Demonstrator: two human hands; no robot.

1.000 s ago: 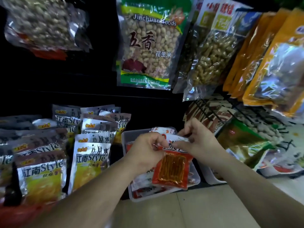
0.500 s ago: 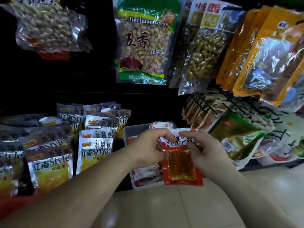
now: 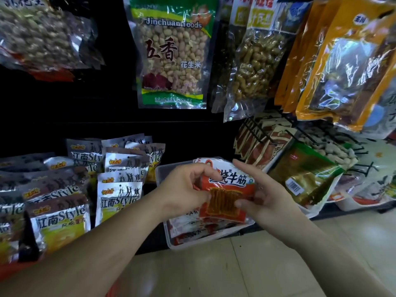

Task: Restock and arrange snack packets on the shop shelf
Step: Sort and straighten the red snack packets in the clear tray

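Just above the clear tray (image 3: 163,213), both forearms reach in, the left hand (image 3: 184,189) curled and pinching one edge of the red snack packet (image 3: 232,183), the right hand (image 3: 266,199) clasping its other side, thumb across the front.

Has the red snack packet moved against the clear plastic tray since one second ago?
Yes, slightly. The red snack packet rose: its lower edge, earlier near the front rim of the clear plastic tray, now hangs over the tray's middle.
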